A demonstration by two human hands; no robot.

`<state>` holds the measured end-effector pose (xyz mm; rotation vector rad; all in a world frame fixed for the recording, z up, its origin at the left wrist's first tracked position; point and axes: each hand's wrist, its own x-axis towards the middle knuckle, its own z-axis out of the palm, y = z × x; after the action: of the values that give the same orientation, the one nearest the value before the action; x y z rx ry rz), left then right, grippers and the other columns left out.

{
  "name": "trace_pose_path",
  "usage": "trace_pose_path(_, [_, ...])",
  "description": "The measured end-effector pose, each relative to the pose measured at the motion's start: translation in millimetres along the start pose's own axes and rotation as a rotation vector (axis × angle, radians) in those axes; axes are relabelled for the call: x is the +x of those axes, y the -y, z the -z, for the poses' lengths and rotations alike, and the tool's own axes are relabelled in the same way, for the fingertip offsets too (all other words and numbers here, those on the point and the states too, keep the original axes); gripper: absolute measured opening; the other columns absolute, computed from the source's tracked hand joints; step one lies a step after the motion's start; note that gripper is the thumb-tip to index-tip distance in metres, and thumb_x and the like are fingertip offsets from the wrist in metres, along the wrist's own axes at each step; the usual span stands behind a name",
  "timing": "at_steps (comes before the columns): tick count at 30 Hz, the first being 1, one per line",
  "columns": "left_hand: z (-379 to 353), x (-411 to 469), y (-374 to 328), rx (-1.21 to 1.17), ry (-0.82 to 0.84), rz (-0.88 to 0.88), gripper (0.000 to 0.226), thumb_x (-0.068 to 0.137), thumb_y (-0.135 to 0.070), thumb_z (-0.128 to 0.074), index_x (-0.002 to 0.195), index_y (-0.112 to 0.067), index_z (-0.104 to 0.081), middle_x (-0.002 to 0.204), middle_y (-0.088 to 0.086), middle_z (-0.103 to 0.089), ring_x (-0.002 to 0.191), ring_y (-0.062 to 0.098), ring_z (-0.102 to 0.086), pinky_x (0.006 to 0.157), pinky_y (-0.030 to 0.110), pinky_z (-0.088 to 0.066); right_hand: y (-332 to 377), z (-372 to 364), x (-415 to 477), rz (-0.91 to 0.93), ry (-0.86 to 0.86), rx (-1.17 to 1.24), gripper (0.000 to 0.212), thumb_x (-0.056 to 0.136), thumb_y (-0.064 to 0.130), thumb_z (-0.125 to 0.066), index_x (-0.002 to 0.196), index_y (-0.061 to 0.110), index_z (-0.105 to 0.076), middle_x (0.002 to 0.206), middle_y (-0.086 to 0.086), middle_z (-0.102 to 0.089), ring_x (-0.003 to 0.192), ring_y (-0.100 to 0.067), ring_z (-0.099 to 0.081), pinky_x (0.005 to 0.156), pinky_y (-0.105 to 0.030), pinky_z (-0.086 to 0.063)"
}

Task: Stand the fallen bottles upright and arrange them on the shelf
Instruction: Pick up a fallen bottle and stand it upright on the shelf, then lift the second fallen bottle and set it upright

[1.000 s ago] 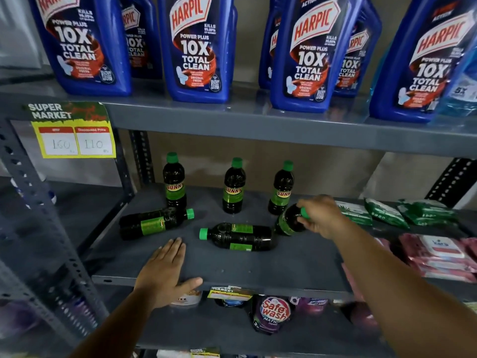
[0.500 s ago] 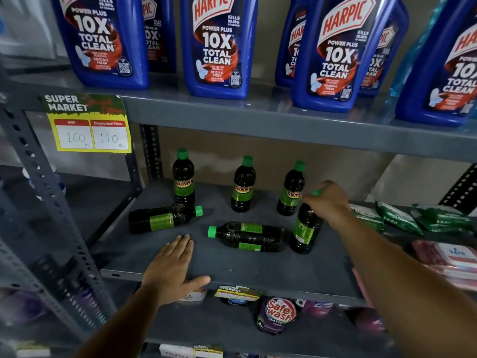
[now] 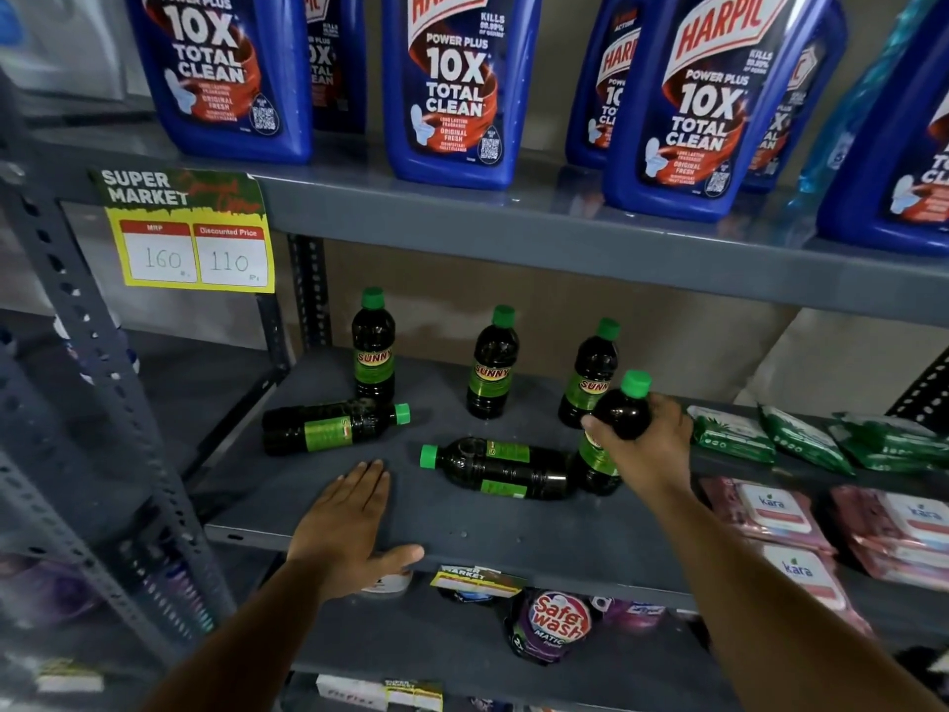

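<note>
Right hand (image 3: 644,444) stands one Sunny bottle (image 3: 613,434) upright at centre right of the grey shelf (image 3: 462,537).

Its grip is closed around the bottle's shoulder; the left hand (image 3: 349,516) lies flat and open at the shelf's front edge, holding nothing. The bottle's base touches a fallen bottle (image 3: 500,467): letting go carelessly could topple it or roll that one. Another fallen bottle (image 3: 334,426) lies centre left. Whether the held base sits flat is hidden.

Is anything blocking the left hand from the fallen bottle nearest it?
Nothing visible. The left hand lies flat on the shelf, and only bare shelf separates it from the fallen bottle lying just beyond its fingertips.
</note>
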<state>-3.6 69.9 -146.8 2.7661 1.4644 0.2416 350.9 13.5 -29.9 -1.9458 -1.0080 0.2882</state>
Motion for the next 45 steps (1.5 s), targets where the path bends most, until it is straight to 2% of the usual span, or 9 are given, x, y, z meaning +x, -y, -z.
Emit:
trace_pose_path(6, [2.4,-0.4,0.0,-0.012,0.003,-0.004,0.118,0.073,-0.093,-0.01,0.15,-0.004,-0.016,0.16,0.012,-0.01,0.146,0.025,-0.006,0.113,0.032,0.005,-2.5,-4.0,6.1,-0.099,0.011,0.057,0.069,0.07,0.027,-0.081,0.127,0.013,-0.045,0.109,-0.002,-0.058,0.102,-0.025,-0.059,0.084,-0.033,-0.044])
trace_pose_path(10, [4.4,0.2,0.3,-0.006,0.013,-0.001,0.122,0.068,-0.095,-0.003,0.152,-0.006,-0.007,0.161,0.01,-0.001,0.146,0.023,0.002,0.114,0.034,0.005,-11.5,-5.3,14.4,-0.036,0.007,0.001,0.08,0.051,0.062,-0.086,0.112,0.022,-0.054,0.105,0.001,-0.063,0.096,-0.018,-0.063,0.083,-0.04,-0.054])
trace_pose_path(16, [3.3,0.7,-0.3,-0.004,0.028,0.0,0.121,0.069,-0.095,-0.006,0.152,-0.006,-0.01,0.161,0.011,-0.005,0.146,0.023,-0.002,0.113,0.032,0.006,-14.2,-2.4,20.6,-0.099,0.166,0.16,0.057,0.07,0.012,-0.077,0.118,0.018,-0.046,0.098,0.004,-0.06,0.1,-0.023,-0.061,0.083,-0.038,-0.048])
trace_pose_path(21, [6.0,-0.1,-0.5,-0.009,0.042,0.0,0.123,0.068,-0.095,-0.004,0.152,-0.006,-0.008,0.161,0.011,-0.003,0.146,0.023,-0.001,0.114,0.034,0.004,-16.3,-2.8,17.1,-0.063,0.27,0.229,0.08,0.058,0.032,-0.084,0.128,0.015,-0.048,0.117,-0.008,-0.065,0.116,-0.031,-0.06,0.095,-0.049,-0.05])
trace_pose_path(24, [8.9,0.5,1.6,-0.017,0.071,-0.011,0.124,0.065,-0.096,-0.001,0.152,-0.008,-0.002,0.161,0.009,0.003,0.146,0.021,0.004,0.114,0.032,0.007,-14.6,-2.9,-4.5,0.111,-0.058,0.061,0.107,0.066,0.058,-0.078,0.147,0.012,-0.025,0.146,-0.019,-0.042,0.135,-0.036,-0.037,0.109,-0.056,-0.032])
trace_pose_path(27, [15.3,1.9,11.0,-0.001,0.116,-0.051,0.126,0.062,-0.097,0.0,0.152,-0.009,0.003,0.16,0.006,0.009,0.146,0.019,0.006,0.114,0.033,0.004,-10.6,-11.3,-37.2,0.551,-0.354,-0.183,0.077,0.072,0.058,-0.062,0.129,0.008,-0.045,0.125,-0.024,-0.048,0.121,-0.035,-0.04,0.1,-0.045,-0.027])
trace_pose_path(31, [14.2,0.5,23.7,0.023,0.091,-0.04,0.128,0.062,-0.099,-0.008,0.151,-0.008,0.002,0.16,0.008,0.005,0.146,0.021,0.002,0.116,0.035,0.001,0.4,-46.3,-57.3,0.894,0.113,-0.419,0.061,0.076,0.043,-0.065,0.129,0.016,-0.053,0.126,-0.01,-0.053,0.119,-0.026,-0.046,0.102,-0.043,-0.035])
trace_pose_path(35, [9.9,2.7,24.3,0.005,0.092,-0.031,0.128,0.065,-0.099,-0.016,0.151,-0.005,-0.002,0.158,0.009,0.005,0.146,0.024,0.001,0.117,0.038,-0.002,22.1,-75.8,-50.5,0.758,0.487,-0.778,0.083,0.077,0.026,-0.067,0.15,0.016,-0.028,0.152,-0.009,-0.034,0.141,-0.031,-0.029,0.118,-0.049,-0.015])
trace_pose_path(45, [12.5,3.3,23.0,0.018,0.083,-0.015,0.132,0.06,-0.101,-0.012,0.151,-0.007,0.003,0.161,0.01,0.005,0.146,0.021,0.006,0.117,0.036,0.002,25.6,-108.8,-28.2,0.489,0.432,-0.596,0.082,0.08,0.039,-0.073,0.149,0.027,-0.031,0.14,-0.006,-0.047,0.128,-0.032,-0.044,0.108,-0.045,-0.034])
